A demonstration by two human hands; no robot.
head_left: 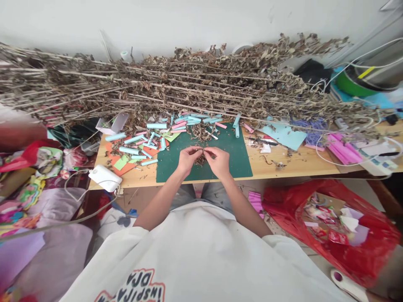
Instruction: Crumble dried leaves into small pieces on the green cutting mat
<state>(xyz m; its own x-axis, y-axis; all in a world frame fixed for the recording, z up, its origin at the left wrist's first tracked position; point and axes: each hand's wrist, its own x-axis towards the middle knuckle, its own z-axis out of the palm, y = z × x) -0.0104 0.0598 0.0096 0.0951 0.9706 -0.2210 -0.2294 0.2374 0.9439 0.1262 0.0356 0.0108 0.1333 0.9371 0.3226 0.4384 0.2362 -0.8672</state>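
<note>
Both of my hands meet over a green cutting mat on the wooden table. My left hand and my right hand pinch at a small bit of dried leaf between their fingertips. Beneath them lies a little pile of crumbled dried leaves. A second heap of dry leaves sits just beyond, with a thin white stick beside it. Rolled blue paper tubes and pink paper tubes are scattered to the left and behind the mat.
Long dried stalks with leaves stretch along the wall at the back. A white power adapter rests at the table's left front corner, its cable trailing. Light-blue paper lies right of the mat. A red plastic bag of scraps stands below right.
</note>
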